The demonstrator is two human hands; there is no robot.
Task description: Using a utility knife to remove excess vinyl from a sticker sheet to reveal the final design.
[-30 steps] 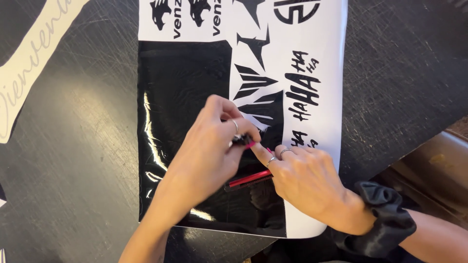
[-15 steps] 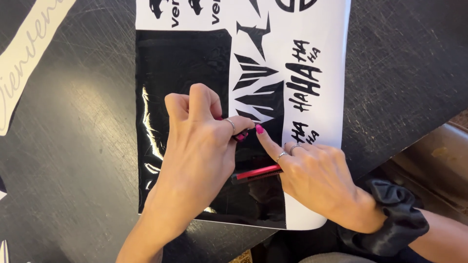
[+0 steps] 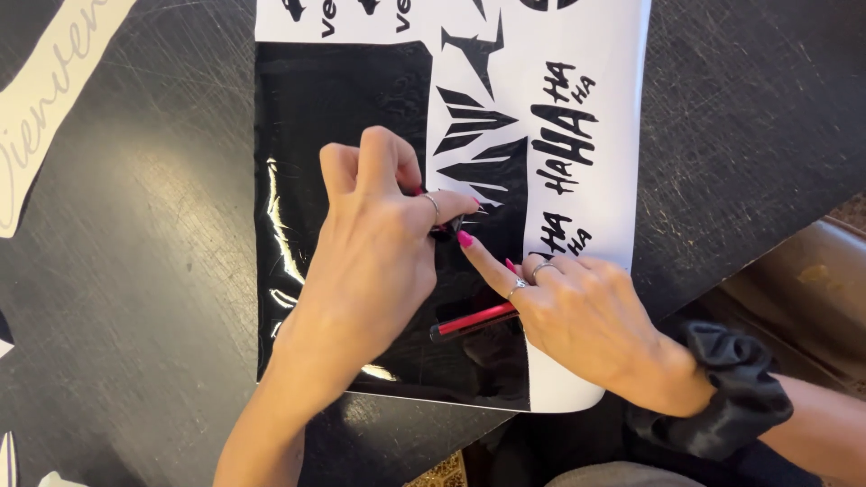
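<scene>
Head camera view is showing one vinyl sheet point(image 3: 595, 54) lying flat on one dark scratched table point(image 3: 144, 271), with two bare hands working at its middle. One glossy black vinyl area point(image 3: 334, 108) is covering the sheet's left half, while the right half is showing white backing bearing black cut shapes and letter groups. The left hand point(image 3: 379, 252) is lying over the black area with its fingers curled and its thumb and forefinger pinched together on a small dark piece of vinyl point(image 3: 448, 228); one ring is sitting on a finger of this hand. The right hand point(image 3: 586, 316) is resting just beside the left, touching it near the pinch, with its forefinger extended and pressing down on the sheet at the edge of the black area; the remaining fingers are loosely folded, and two rings are showing on them. One slim red-and-black tool point(image 3: 474, 320) is passing beneath the right hand's fingers, its free end lying on the black vinyl; whether the hand is gripping it cannot be determined. One black scrunchie point(image 3: 735, 388) is encircling the right wrist. One pale strip with cursive lettering point(image 3: 45, 108) is lying on the table at upper left, well apart from the sheet.
</scene>
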